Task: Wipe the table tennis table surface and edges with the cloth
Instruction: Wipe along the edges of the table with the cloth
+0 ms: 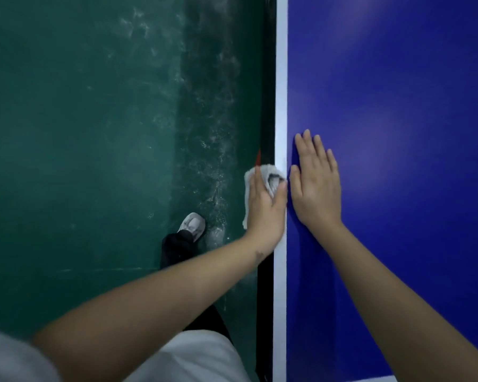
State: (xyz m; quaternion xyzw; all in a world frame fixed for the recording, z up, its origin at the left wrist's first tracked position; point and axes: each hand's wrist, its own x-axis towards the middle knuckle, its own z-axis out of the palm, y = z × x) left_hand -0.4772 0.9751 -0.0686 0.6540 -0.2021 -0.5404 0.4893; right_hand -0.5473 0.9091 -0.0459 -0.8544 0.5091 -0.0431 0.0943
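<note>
The pale cloth [265, 180] sat bunched against the white edge stripe [281, 78] of the blue desk [398, 92], gripped by the left hand [264, 208], whose fingers curled around it at the desk's side. Just beside it, the right hand [316, 183] lay open and flat on the blue surface. Below, a grey shoe [192, 226] stood on the green floor [80, 133].
</note>
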